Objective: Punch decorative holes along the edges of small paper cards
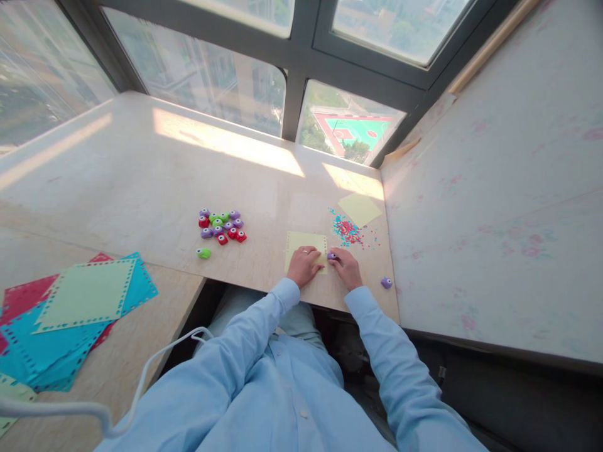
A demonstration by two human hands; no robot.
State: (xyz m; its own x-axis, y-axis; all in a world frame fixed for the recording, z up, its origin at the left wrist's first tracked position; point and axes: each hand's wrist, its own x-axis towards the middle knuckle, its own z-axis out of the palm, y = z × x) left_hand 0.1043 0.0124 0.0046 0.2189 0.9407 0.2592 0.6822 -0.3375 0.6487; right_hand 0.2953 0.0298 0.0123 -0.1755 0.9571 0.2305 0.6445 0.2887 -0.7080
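Note:
A pale yellow sheet of paper (293, 245) lies in front of me, with small punched holes along its edges. My left hand (304, 266) is over its lower part, fingers bent and holding it against the surface. At the sheet's right edge, my right hand (347, 269) grips a small purple craft punch (331, 256) between thumb and fingers. How far the paper sits inside the punch is too small to tell. Another purple punch (386, 282) stands by itself to the right of my right hand.
Several purple, green and red punches (221, 225) are grouped left of centre, with one green punch (203, 253) apart. Red and blue paper bits (347, 231) lie beside another yellow sheet (360, 210). Punched coloured sheets (89, 292) and a white cable (146, 376) are at left. A wall (499, 207) borders the right.

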